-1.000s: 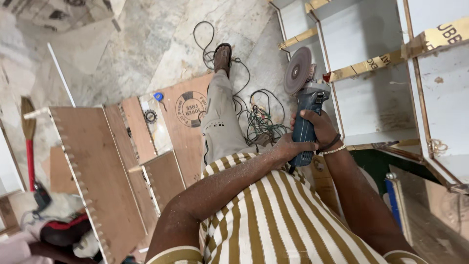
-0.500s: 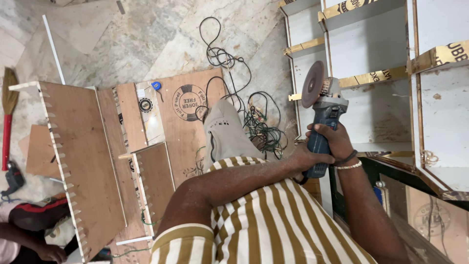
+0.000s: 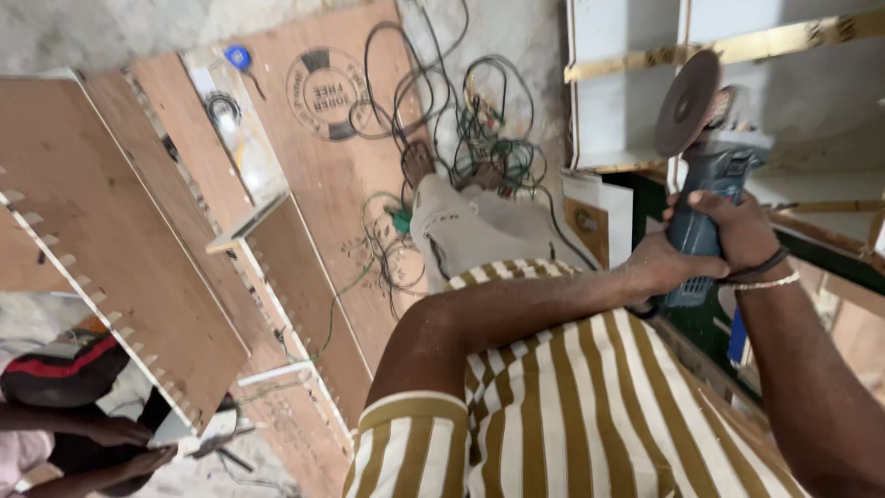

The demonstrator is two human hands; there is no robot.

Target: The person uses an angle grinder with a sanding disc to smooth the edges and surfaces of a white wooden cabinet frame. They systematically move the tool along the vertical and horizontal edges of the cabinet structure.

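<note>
- Your left hand (image 3: 659, 267) is closed around the lower body of the blue angle grinder (image 3: 705, 198), fingers wrapped tight on it.
- Your right hand (image 3: 737, 231) grips the same grinder from the other side, just above the left, a band on its wrist.
- The grinder's round disc (image 3: 687, 101) stands above both hands, just before the white cabinet (image 3: 627, 101) with its wooden strips.
- To the left of your hands, a tangle of cables (image 3: 461, 138) lies on the floor.
- Farther left, well apart from your hands, brown plywood panels (image 3: 120, 240) lie flat.
- Another person's hands (image 3: 120, 443) show at the lower left.
</note>
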